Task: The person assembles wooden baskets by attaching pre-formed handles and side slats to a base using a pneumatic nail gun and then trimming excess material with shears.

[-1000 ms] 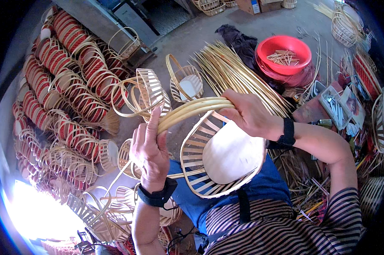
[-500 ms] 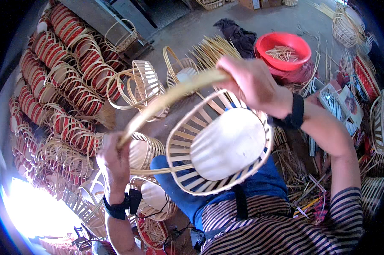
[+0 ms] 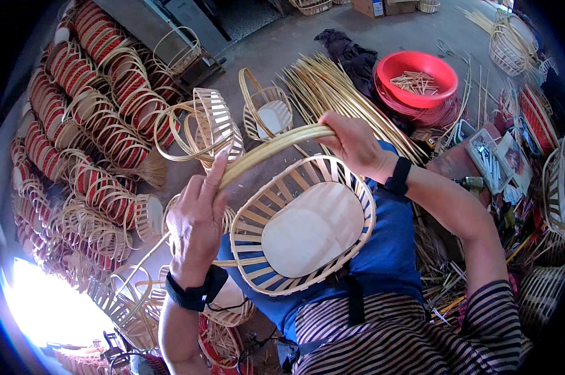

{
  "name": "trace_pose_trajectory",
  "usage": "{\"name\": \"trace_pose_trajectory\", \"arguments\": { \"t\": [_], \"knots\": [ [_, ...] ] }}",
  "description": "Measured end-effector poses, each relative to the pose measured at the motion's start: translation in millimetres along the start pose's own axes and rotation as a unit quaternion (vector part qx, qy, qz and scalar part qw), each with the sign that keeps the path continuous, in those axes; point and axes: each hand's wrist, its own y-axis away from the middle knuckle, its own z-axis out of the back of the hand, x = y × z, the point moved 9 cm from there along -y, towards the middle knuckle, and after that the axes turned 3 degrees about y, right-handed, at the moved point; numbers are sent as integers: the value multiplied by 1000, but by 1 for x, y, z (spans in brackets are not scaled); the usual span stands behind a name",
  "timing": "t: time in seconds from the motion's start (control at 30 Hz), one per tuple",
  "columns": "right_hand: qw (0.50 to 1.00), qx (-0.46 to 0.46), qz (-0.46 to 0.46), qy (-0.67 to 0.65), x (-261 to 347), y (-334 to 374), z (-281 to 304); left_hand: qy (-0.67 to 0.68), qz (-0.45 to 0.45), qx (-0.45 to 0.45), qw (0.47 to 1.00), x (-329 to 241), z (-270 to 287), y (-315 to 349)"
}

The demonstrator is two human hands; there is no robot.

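Observation:
A pale, curved bundle of bamboo strips (image 3: 273,147) spans between my two hands above an oval woven basket. My left hand (image 3: 198,219) is closed round its left end, with the index finger stretched along it. My right hand (image 3: 355,145) grips the other end between thumb and fingers. The open slatted basket (image 3: 240,240), with a flat pale oval base, rests tilted on my blue-trousered lap. A thin strip runs from beneath my left hand to the basket's left side. Whether the bundle is joined to the basket I cannot tell.
Stacked red-and-natural baskets (image 3: 76,119) fill the left side. Two handled baskets, one of them a small basket (image 3: 273,115), stand ahead. Beyond my right hand lie bamboo sticks (image 3: 339,94) and a red basin (image 3: 442,69) holding short sticks. Tools and scraps (image 3: 492,162) clutter the right.
My left hand has moved right and its index finger now extends along the bundle. My right hand is slightly lower. The basket has shifted left and a little down.

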Motion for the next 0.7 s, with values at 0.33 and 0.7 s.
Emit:
{"name": "trace_pose_trajectory", "arguments": {
  "t": [0.33, 0.7],
  "knots": [
    [976, -111, -186, -10, -44, 61, 69, -25, 34, -68, 997, 4, 5, 11],
    [657, 122, -631, 394, -177, 390, 204, -39, 25, -67, 997, 9, 1, 11]
  ]
}}
